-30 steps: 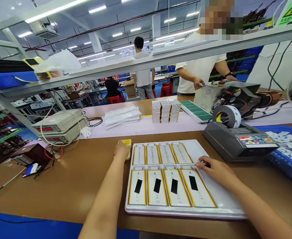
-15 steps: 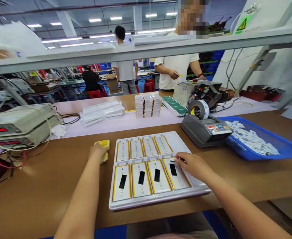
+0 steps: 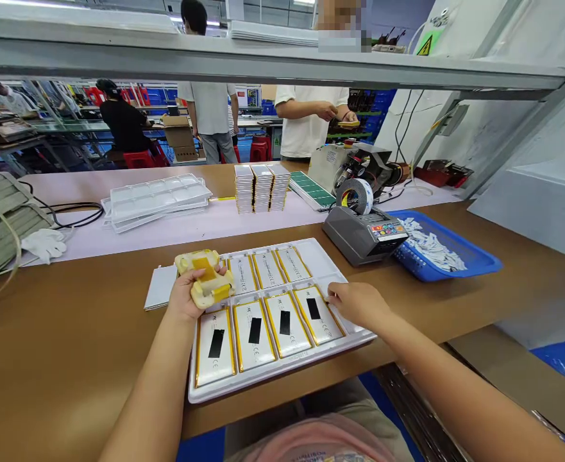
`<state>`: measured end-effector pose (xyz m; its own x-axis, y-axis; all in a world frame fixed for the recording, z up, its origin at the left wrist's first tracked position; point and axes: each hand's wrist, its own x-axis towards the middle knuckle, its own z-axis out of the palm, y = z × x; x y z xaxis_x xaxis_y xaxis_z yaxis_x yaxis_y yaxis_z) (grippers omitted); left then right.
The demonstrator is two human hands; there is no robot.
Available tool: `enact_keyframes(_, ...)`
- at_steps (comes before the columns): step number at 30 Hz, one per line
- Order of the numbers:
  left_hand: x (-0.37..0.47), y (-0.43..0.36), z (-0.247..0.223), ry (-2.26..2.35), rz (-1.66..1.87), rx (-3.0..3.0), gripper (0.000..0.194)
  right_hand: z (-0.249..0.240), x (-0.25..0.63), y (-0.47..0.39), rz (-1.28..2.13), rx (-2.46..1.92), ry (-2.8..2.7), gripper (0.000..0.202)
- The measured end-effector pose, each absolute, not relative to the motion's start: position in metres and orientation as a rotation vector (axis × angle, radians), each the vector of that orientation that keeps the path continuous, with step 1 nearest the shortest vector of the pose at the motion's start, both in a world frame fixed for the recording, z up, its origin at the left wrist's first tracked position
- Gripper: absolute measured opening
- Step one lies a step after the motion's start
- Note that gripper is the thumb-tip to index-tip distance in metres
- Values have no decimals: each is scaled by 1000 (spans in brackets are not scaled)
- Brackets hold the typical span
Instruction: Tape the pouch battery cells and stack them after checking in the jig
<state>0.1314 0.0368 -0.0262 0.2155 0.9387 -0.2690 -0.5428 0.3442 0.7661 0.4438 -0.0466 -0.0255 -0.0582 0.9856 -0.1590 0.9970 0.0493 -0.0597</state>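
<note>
Yellow and cream, the block [image 3: 208, 266] sits in the curled fingers of the left hand [image 3: 188, 296], which holds it over the back left part of the tray [image 3: 324, 264]. If that grip slackened, the block could drop on the white packs [image 3: 267, 273] and dent or shift one. The right hand [image 3: 359, 303] has its fingers bunched at the right end of the front row, by the last pack [image 3: 326, 328]; whether it holds anything I cannot tell. A careless nudge there could lift that pack or scuff its black strip [image 3: 313, 308]. The tray lies near the front edge of the table [image 3: 431, 308], so a tug towards the body might leave it overhanging. Farther out, the tape dispenser [image 3: 359, 236] stands near the tray's back right corner, beside the blue basket [image 3: 479, 263]; a wide arm swing could knock either.
</note>
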Motion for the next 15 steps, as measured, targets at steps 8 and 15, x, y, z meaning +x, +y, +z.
enact_keyframes(8,141,43,-25,680,928,650,64,-32,439,-38,-976,2176,2149,27)
enact_keyframes(15,132,36,-35,605,934,547,68,-12,438,-30,-1133,2039,2181,23)
